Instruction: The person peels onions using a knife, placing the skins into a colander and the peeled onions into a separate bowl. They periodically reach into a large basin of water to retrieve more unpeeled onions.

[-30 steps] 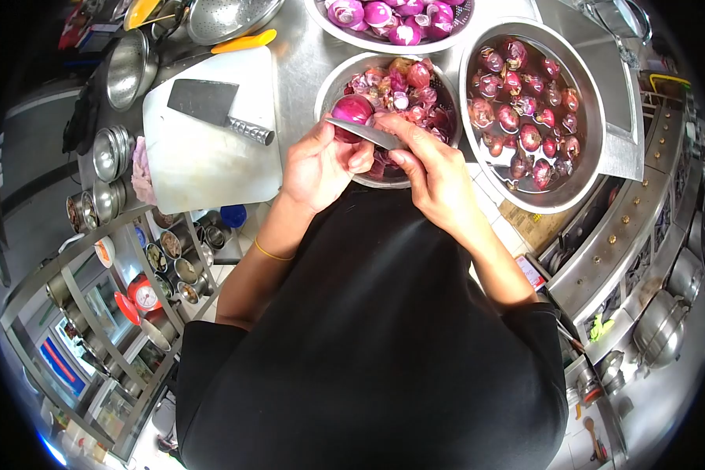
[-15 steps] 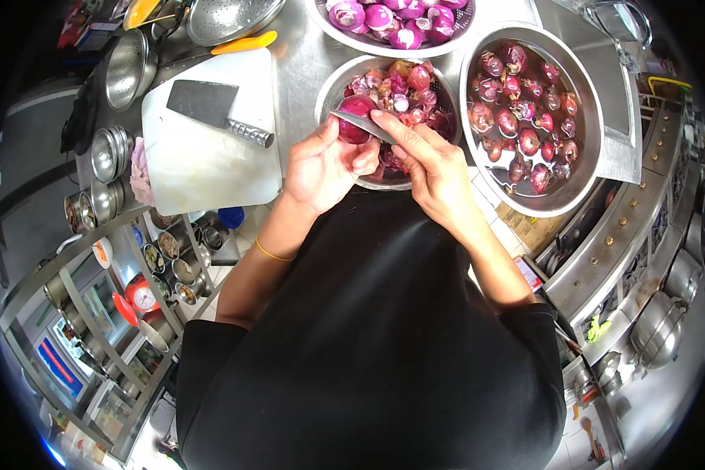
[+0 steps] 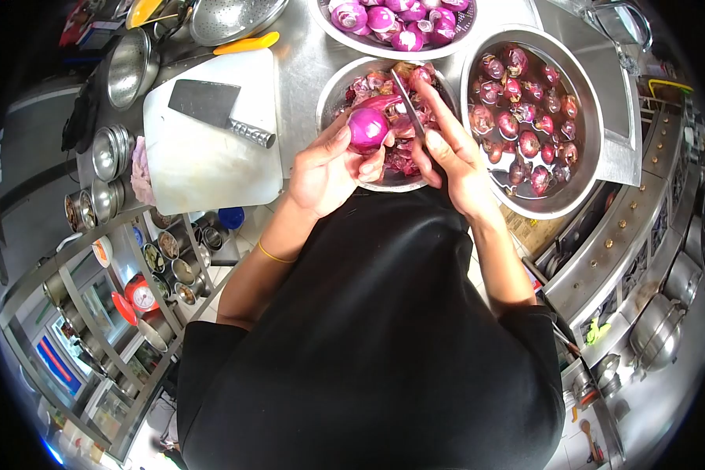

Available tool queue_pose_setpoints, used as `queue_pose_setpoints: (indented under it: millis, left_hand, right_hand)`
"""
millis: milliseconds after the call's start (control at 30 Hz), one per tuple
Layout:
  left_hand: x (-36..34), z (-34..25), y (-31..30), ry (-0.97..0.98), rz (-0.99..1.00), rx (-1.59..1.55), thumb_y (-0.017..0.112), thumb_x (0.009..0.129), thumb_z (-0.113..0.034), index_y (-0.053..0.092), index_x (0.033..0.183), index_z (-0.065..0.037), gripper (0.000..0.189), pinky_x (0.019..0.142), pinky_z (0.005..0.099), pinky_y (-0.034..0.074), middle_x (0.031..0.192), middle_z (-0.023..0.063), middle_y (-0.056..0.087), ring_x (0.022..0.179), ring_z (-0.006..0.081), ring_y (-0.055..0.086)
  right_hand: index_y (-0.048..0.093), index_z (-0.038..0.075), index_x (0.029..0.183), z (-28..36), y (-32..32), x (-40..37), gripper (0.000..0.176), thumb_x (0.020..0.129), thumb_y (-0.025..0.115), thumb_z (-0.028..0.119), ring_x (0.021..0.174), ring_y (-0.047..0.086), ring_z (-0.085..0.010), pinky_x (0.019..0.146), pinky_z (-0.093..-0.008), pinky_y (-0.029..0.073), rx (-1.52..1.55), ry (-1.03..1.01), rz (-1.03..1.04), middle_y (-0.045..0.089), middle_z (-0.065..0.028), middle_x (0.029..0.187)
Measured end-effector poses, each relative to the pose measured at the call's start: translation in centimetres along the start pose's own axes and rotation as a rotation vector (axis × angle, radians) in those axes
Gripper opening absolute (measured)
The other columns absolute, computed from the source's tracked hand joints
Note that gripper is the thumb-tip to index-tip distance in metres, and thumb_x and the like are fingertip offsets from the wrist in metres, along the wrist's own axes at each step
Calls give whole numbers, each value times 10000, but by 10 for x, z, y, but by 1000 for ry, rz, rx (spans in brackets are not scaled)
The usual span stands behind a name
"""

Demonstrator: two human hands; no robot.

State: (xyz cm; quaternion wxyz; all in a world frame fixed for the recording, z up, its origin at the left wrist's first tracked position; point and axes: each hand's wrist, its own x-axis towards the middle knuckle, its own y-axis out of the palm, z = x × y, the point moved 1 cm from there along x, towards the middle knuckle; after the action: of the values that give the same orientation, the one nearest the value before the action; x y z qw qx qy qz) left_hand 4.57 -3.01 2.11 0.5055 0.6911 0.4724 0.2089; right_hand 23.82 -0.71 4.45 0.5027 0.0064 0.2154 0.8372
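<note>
My left hand (image 3: 323, 174) is closed around a shiny purple-red onion (image 3: 367, 130), with a strip of loose skin hanging off its top right side. In my right hand (image 3: 464, 174) is a small knife (image 3: 409, 103), its blade pointing up and away, apart from the onion; the handle is mostly hidden by my palm and thumb. My right fingers are stretched out along the blade. Both hands are over a metal bowl (image 3: 328, 84) filled with onion skins and scraps (image 3: 403, 161).
To the right, a big metal basin (image 3: 595, 149) holds unpeeled onions in water. A colander (image 3: 470, 27) of peeled onions stands at the back. On the left, a cleaver (image 3: 207, 102) lies on a white cutting board (image 3: 204, 172). A yellow-handled tool (image 3: 247, 43) lies behind the board.
The knife has swung away from the onion to the right and now points upward. A strip of skin has come loose, baring a brighter onion surface. My left hand has stayed nearly in place.
</note>
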Motion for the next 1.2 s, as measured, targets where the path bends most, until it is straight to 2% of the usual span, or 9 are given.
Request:
queue_pose_setpoints:
  millis: [133, 267, 400, 633, 700, 833, 900, 1000, 1200]
  left_hand:
    - [-2, -2, 0, 31, 0, 78, 485, 935, -276, 341, 1366, 3, 533, 676, 282, 380, 1142, 150, 521, 787, 160, 462]
    - [0, -7, 5, 15, -46, 170, 577, 898, -157, 345, 1383, -47, 548, 665, 266, 411, 1070, 66, 542, 816, 145, 509]
    - [7, -8, 4, 211, -153, 670, 718, 770, -39, 390, 1343, -35, 660, 908, 288, 452, 1152, 78, 546, 1089, 159, 523]
    - [5, -10, -2, 316, -170, 660, 757, 712, -11, 464, 1219, -17, 586, 950, 298, 440, 1146, 99, 549, 1093, 170, 531]
    - [4, -12, -4, 277, -196, 613, 746, 727, -5, 467, 1211, -17, 559, 940, 296, 450, 1129, 96, 557, 1061, 162, 548]
    - [1, -11, -9, 259, -319, 647, 736, 744, -3, 468, 1201, -6, 530, 920, 289, 460, 1113, 86, 564, 1030, 149, 560]
    - [3, -10, -7, 256, -387, 631, 731, 752, 5, 468, 1192, 6, 512, 905, 284, 461, 1109, 83, 562, 1022, 138, 557]
    - [5, -7, -7, 314, -385, 706, 737, 744, 15, 469, 1184, 11, 516, 899, 280, 458, 1101, 81, 561, 1013, 136, 557]
    - [8, -6, -2, 407, -365, 911, 755, 714, 21, 469, 1181, 8, 547, 898, 274, 452, 1101, 75, 557, 1011, 134, 552]
  right_hand:
    - [131, 126, 1498, 2, 5, -4, 617, 987, 460, 237, 516, 339, -62, 482, -184, 317, 109, 43, 100, 425, 16, 653]
    - [319, 95, 1446, -13, 0, -6, 494, 983, 470, 182, 531, 359, -55, 486, -191, 317, 59, 71, 137, 436, 18, 642]
    - [502, 57, 1322, -13, -5, -2, 360, 975, 485, 153, 534, 365, -52, 485, -196, 310, -76, 0, -28, 457, 17, 644]
    - [443, 40, 1359, -17, -23, 7, 407, 970, 488, 151, 551, 396, -68, 509, -215, 343, 41, 104, -278, 467, 3, 636]
    - [355, 72, 1419, -16, -26, 10, 490, 958, 501, 151, 573, 437, -88, 551, -249, 393, -532, 52, -321, 486, -13, 646]
    - [449, 63, 1279, -14, -20, 3, 351, 936, 518, 94, 612, 489, -103, 612, -259, 427, -556, -26, -323, 525, -41, 671]
    - [484, 88, 1216, -7, -11, -2, 293, 927, 531, 80, 763, 618, -227, 717, -326, 468, -704, -16, -255, 626, -123, 821]
    - [483, 107, 1284, -1, 11, -4, 380, 908, 536, 80, 1083, 584, -362, 878, -403, 474, -736, -162, -84, 612, -201, 1136]
    - [472, 137, 1340, -4, 18, 3, 462, 892, 521, 39, 1061, 576, -384, 867, -421, 476, -755, -263, -70, 586, -206, 1182]
